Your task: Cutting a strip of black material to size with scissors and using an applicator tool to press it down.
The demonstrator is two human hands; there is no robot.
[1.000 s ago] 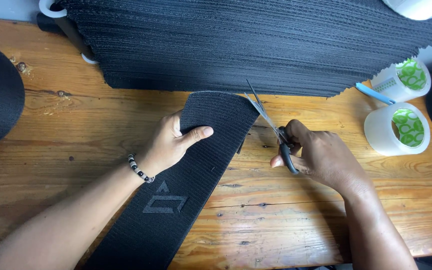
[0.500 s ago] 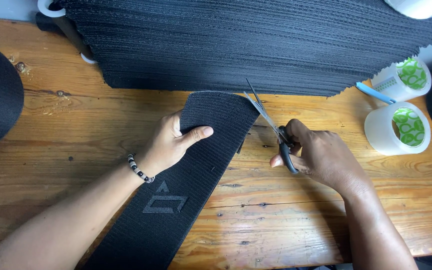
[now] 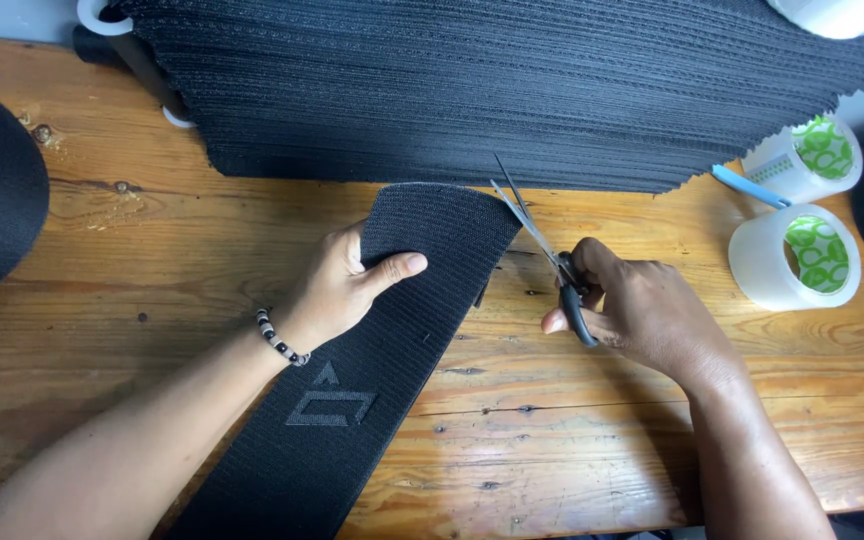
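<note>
From the head view, the left hand (image 3: pixel 337 290) grips the edge of a black strip (image 3: pixel 382 360), thumb on top. The strip lies slanting on the wood table (image 3: pixel 152 260). The right hand (image 3: pixel 642 310) is closed around scissors (image 3: pixel 542 250). The blades are a bit apart at the strip's rounded top corner. A big black stack (image 3: pixel 512 80) lies behind. Two tape rolls (image 3: pixel 797 255) sit to the right.

My workbench (image 3: pixel 152 250) is knotty, orange-brown wooden planks, grain running from 9 to 3 o'clock, lit evenly and softly. A pale grey wall (image 3: pixel 12 18) shows at 11 o'clock. At 6 o'clock the bench edge drops off into dark floor I can't make out.
</note>
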